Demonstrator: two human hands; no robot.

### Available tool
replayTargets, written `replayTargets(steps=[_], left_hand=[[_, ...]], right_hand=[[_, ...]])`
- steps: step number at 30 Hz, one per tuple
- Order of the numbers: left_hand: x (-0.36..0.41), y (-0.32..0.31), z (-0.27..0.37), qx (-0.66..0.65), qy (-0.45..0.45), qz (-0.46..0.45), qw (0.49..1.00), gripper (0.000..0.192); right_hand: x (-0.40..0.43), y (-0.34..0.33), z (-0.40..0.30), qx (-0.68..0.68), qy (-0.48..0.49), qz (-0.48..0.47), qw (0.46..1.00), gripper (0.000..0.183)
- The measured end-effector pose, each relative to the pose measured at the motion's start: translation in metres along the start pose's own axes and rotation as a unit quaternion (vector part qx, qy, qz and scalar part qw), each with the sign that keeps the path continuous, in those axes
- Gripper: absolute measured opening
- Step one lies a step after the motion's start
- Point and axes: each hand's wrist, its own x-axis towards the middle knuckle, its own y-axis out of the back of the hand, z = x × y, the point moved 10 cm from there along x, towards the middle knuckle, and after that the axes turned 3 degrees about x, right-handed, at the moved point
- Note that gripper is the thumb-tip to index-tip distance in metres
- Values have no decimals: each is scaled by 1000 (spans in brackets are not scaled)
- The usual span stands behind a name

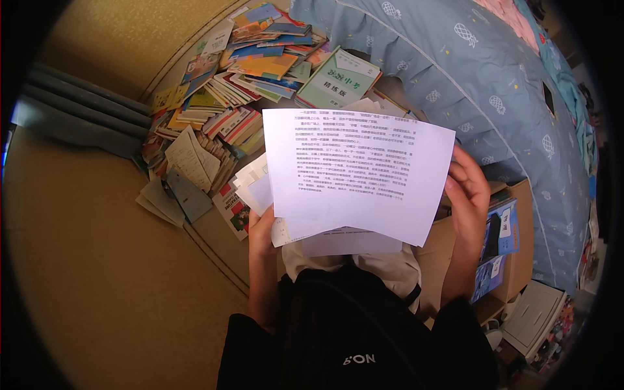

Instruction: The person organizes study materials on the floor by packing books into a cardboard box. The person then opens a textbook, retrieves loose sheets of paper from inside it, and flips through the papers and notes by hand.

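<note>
A printed sheet of white paper (360, 209) is held up before me, its lines of text facing the camera. My right hand (467, 190) pinches its right edge between thumb and fingers. At the lower left, my left hand (262, 229) grips a bundle of loose papers (253, 183), which fans out behind the white sheet. The sheet's lower left corner lies against this hand, whose fingers are mostly hidden. Another printed page (353, 243) rests on my lap, partly covered by the raised sheet.
Heaped books (263, 63) and booklets spread across the floor ahead, with a green workbook (339, 78) near the bed (438, 63). Folded papers (190, 158) lie at the left. On my right stands a cardboard box (519, 239) holding books (502, 229). A grey curtain (78, 112) hangs far left.
</note>
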Motion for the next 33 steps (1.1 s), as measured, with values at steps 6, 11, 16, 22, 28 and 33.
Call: replayTargets(steps=[6,11,16,22,28,33], left_hand=[[-1,-5,2,7,0,-8,1000,40],[-2,-4,-1,16,14,-17,1000,39],[1,-3,-5,18,26,-49,998,39],[5,-7,-14,13,44,-52,998,38],[12,-6,-17,4,57,-44,997,39],[21,-1,-16,29,61,-32,997,40]], right_hand=[[6,3,1,-75,27,30,996,46],[23,13,13,-97,-65,25,993,36],[29,15,22,-106,-144,-26,984,21],[35,10,6,-104,-30,-21,994,18],[30,-24,-25,-86,44,-90,991,29],[10,-38,-55,-87,159,-141,973,55]])
